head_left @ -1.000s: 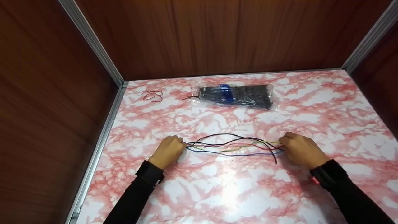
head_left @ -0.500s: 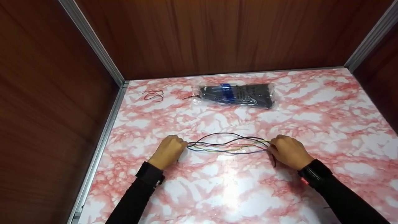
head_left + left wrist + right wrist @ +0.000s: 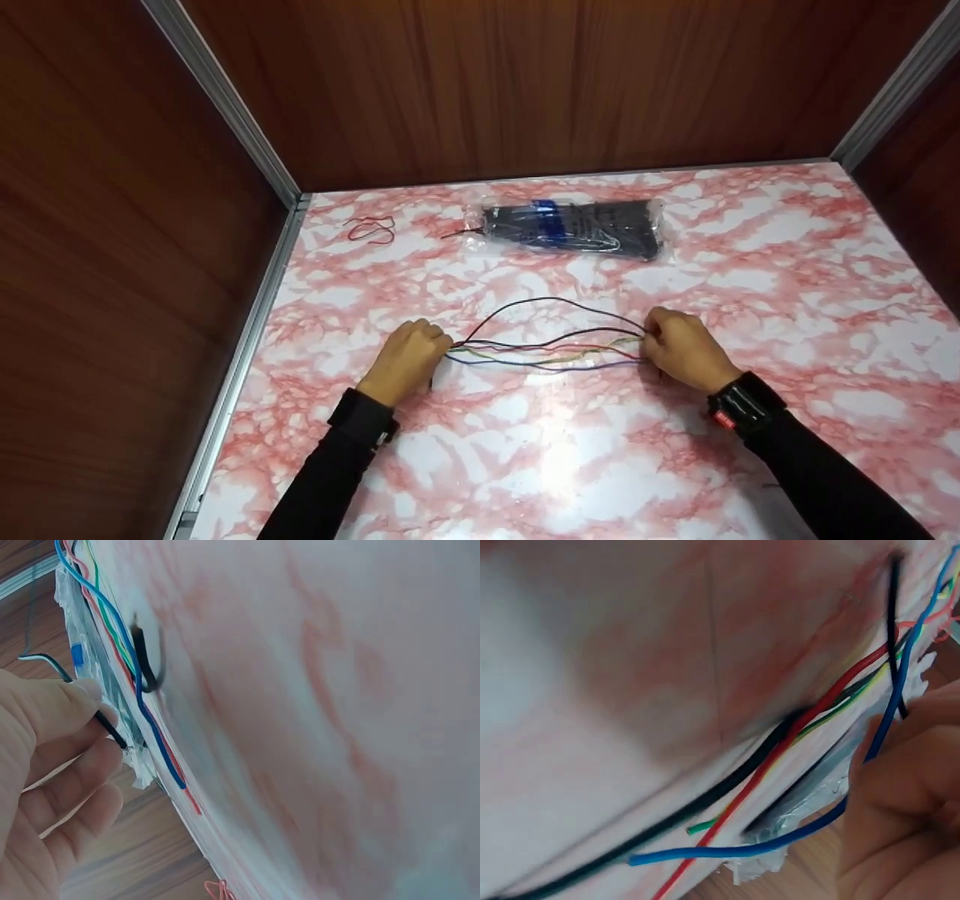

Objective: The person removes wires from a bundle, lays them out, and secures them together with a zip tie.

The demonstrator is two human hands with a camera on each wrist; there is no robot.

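Observation:
Several thin wires stretch side by side between my two hands in the head view: blue wire [image 3: 559,369], red wire [image 3: 551,349], a yellow-green one, and black ones. One black wire [image 3: 544,298] arches away from the rest. My left hand [image 3: 405,360] holds the left end; in the left wrist view its thumb and index finger pinch a black wire [image 3: 109,727], while blue and red ends lie loose beside it. At the right end, my right hand [image 3: 686,349] pinches the arched black wire. In the right wrist view the blue wire [image 3: 780,840] passes partly behind its fingers, which hide the grip.
A clear bag of black strips with a blue band [image 3: 570,229] lies toward the back of the marbled table [image 3: 480,465]. Further left lies a loose red wire [image 3: 371,229]. Brown wood panels [image 3: 525,90] enclose the back and sides.
My right hand has moved left along the wires, then slightly up toward the back. The upper black wire now bows higher, and its loose end by the right hand has drawn in. My left hand stays nearly still.

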